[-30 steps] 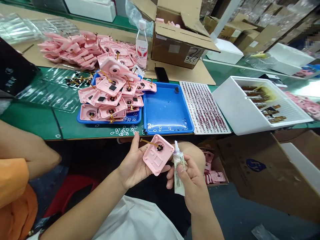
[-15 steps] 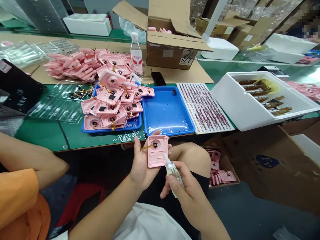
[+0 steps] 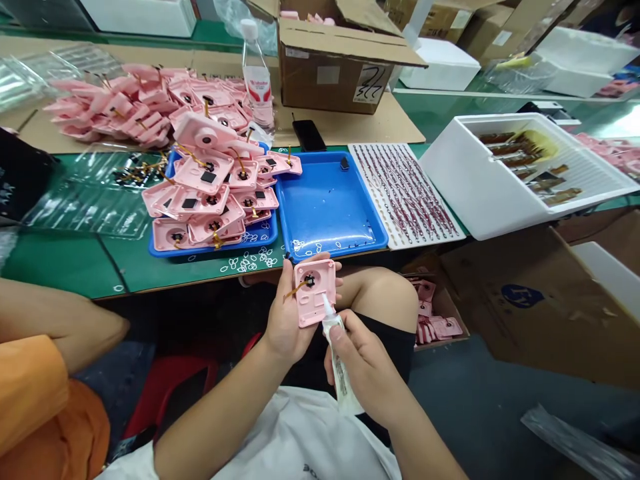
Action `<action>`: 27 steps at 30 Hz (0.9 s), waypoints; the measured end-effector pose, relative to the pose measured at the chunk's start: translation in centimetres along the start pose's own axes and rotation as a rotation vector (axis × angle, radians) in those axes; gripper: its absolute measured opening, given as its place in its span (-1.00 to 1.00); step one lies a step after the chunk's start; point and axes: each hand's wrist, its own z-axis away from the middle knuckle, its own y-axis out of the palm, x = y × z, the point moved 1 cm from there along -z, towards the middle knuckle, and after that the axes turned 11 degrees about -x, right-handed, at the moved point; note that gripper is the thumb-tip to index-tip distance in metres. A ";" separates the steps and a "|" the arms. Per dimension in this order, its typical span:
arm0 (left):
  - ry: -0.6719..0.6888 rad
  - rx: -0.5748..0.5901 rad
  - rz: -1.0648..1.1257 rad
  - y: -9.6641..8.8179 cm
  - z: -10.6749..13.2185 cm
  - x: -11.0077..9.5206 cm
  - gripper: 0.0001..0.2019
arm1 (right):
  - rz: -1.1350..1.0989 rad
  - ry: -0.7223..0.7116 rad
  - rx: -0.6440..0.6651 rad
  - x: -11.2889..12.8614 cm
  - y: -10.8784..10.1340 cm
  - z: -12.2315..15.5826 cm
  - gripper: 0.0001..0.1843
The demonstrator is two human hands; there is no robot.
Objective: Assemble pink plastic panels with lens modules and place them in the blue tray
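Green workbench [image 3: 65, 260], blue trays [image 3: 330, 200], open carton [image 3: 330, 83], grey floor [image 3: 450, 420], pink casing [image 3: 309, 308] held.

Capped water bottle [image 3: 259, 87] upper centre, black smartphone [image 3: 309, 135] near it, white foam box [image 3: 143, 16] upper left, red chair [image 3: 165, 385] lower left

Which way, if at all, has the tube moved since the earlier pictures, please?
Yes: judged against the right blue tray, the tube has moved left and toward the person's body, its tip now over the pink case.
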 end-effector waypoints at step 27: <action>0.065 0.047 -0.072 0.0 0.6 0.2 -0.47 | -0.060 0.013 -0.051 -1.1 -0.3 0.1 -0.50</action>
